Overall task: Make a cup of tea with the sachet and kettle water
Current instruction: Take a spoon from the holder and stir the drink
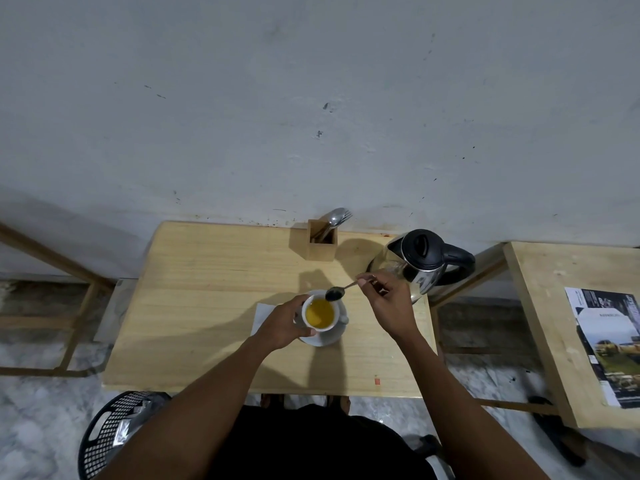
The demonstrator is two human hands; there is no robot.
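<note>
Over the round white cup of yellow tea, steadied by the left hand, the right hand pinches a small metal spoon, probably stirring next.

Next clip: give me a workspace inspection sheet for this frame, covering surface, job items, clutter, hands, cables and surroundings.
Surface: light wooden table against a grey wall, mostly bare.
Job's things: white cup of yellow liquid on a saucer; kettle at the table's back right, lid shut; no sachet seen.
Clutter: wooden cutlery holder with utensils; white paper under the left hand.
Grippers: left hand grips the cup's side; right hand pinches a spoon with its bowl over the cup's rim.
Cables: nothing seen.
Surroundings: black basket on the floor lower left; second table on the right carrying a printed sheet.
</note>
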